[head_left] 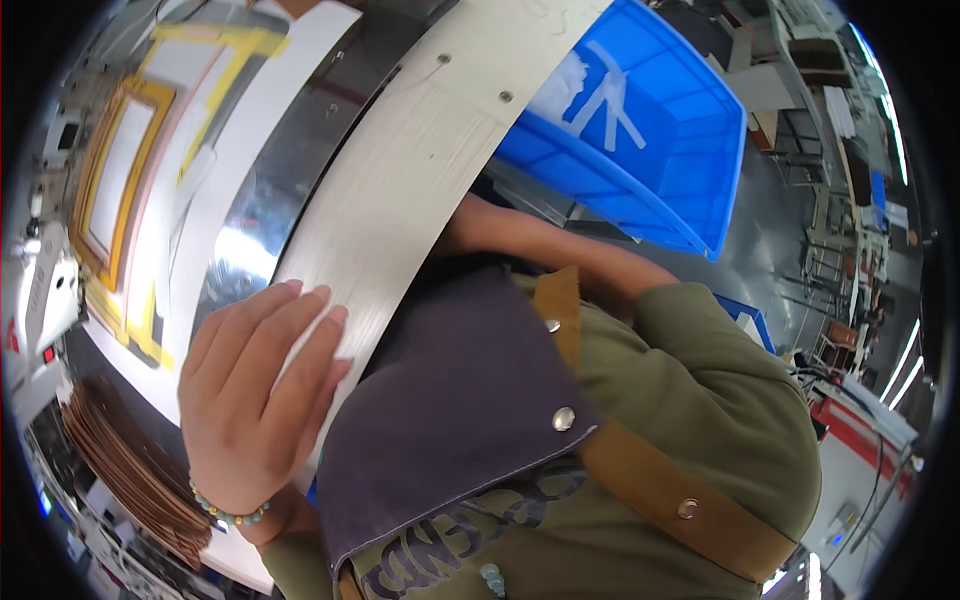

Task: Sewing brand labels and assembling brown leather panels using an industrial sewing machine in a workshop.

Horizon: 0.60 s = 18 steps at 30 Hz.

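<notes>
My left hand (250,390) is over the near end of a pale work table (385,190), beside a shiny metal plate (270,200). Its fingers are stretched out and nothing shows in them; a beaded bracelet (230,513) circles the wrist. From an olive sleeve (720,345), my right forearm (570,250) reaches in under the table's edge. That hand is hidden there, so its fingers do not show. A dark apron (450,390) with brown straps covers my front.
A blue plastic bin (690,130) holding white strips (610,100) stands beyond the table's right edge. At the left lie a yellow-brown frame (125,190) and yellow tape (215,40) on a white surface. A stack of brown sheets (130,470) sits lower left.
</notes>
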Motion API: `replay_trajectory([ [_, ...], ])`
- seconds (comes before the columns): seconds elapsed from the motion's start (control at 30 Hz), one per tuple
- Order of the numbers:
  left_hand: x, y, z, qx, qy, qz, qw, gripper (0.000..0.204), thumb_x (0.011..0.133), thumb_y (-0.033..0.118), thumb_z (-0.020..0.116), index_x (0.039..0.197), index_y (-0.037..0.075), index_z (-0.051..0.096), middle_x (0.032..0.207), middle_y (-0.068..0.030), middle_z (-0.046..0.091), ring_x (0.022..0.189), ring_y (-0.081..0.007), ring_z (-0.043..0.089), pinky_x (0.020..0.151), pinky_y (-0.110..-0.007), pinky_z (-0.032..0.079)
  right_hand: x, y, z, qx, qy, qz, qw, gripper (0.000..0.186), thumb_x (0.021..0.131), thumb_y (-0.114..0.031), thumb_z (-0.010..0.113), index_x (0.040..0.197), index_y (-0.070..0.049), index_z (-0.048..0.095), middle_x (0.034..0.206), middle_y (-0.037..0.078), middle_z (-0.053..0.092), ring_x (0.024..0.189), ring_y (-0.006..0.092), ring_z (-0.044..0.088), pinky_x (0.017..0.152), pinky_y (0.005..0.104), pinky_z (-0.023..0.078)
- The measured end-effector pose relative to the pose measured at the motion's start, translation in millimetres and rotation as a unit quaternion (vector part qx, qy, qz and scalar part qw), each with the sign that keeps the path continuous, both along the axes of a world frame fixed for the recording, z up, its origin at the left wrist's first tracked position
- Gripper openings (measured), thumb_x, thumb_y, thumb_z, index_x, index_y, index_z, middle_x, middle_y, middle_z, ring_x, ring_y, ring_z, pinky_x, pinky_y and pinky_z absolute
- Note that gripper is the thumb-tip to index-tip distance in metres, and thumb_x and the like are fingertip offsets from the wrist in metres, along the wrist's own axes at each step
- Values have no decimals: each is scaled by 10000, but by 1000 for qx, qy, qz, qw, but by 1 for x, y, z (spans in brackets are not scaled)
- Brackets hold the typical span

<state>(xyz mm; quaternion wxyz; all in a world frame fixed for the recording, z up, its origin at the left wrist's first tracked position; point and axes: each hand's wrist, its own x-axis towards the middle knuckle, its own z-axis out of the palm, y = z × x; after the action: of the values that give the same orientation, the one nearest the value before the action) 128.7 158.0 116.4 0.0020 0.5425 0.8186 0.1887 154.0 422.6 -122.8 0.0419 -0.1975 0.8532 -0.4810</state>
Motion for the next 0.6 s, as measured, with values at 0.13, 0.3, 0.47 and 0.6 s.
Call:
replay_trajectory([
  [0.13, 15, -7, 15, 134, -48, -83, 986, 283, 834, 180, 799, 1043, -2, 742, 959, -183, 724, 919, -372, 736, 721, -431, 579, 5, -11, 16, -38, -110, -12, 993, 399, 957, -218, 735, 1293, -7, 692, 1301, 238, 691, 1217, 364, 645, 1044, 447, 523],
  [0.3, 28, -13, 53, 102, -126, -183, 970, 197, 914, 194, 717, 1022, 34, 759, 822, -111, 722, 810, -292, 726, 628, -370, 561, 8, -12, 8, -106, -183, -33, 977, 421, 949, -152, 720, 1327, 26, 670, 1349, 250, 674, 1268, 343, 631, 1090, 433, 505],
  [0.47, 33, -6, 50, 205, -102, -222, 948, 138, 955, 157, 745, 944, 23, 777, 792, -106, 777, 739, -236, 771, 578, -295, 582, 20, -3, 3, -9, -141, 21, 990, 580, 905, -162, 759, 1420, 39, 584, 1455, 273, 595, 1376, 379, 543, 1167, 443, 440],
  [0.6, 33, -1, 45, 200, -111, -213, 950, 171, 971, 181, 744, 979, 15, 783, 822, -121, 779, 754, -265, 767, 574, -311, 575, 35, 43, 69, 85, -103, 138, 981, 710, 938, -304, 735, 1527, 15, 501, 1536, 266, 528, 1459, 386, 472, 1207, 427, 390],
])
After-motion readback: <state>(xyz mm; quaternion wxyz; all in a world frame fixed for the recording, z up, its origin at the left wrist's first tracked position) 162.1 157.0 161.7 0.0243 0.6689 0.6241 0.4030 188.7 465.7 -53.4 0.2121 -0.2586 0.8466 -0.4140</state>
